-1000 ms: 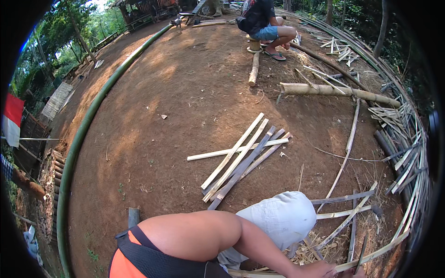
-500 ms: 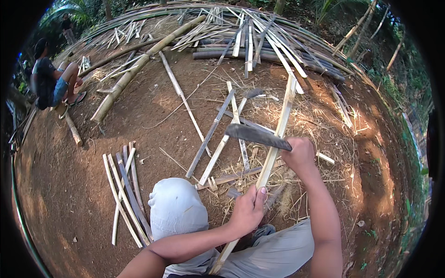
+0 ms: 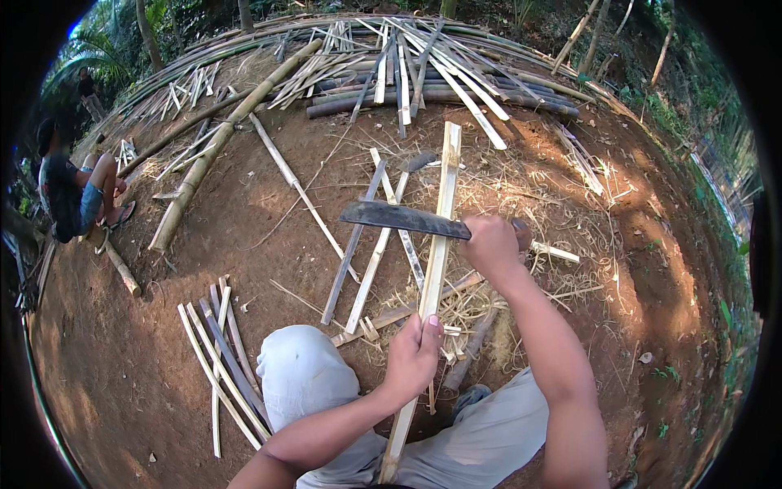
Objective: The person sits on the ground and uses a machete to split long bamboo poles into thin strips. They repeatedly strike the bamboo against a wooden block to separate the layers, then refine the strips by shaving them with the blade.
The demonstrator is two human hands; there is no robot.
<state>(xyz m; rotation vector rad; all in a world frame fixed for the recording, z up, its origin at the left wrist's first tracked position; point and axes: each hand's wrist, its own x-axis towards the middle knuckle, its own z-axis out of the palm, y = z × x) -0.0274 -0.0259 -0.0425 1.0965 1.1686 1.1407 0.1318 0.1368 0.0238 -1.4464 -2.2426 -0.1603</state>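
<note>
A long pale bamboo strip slants up from my lap, its far end pointing away from me. My left hand is closed around it near my knees, thumb along the top. In my right hand is the handle of a dark machete, whose end shows past the fist. The broad blade points left and lies across the strip, against it or just over it. Beneath, several split bamboo pieces lie crossed on the soil among curly shavings.
A bundle of bamboo strips lies left of my knee. A thick bamboo pole runs toward the back, where poles and split strips are piled. A person sits at the far left; another stands farther behind.
The machete and my right hand have shifted left and slightly up in view. The strip stands more upright. My left hand still grips it, while the whole view has turned slightly.
</note>
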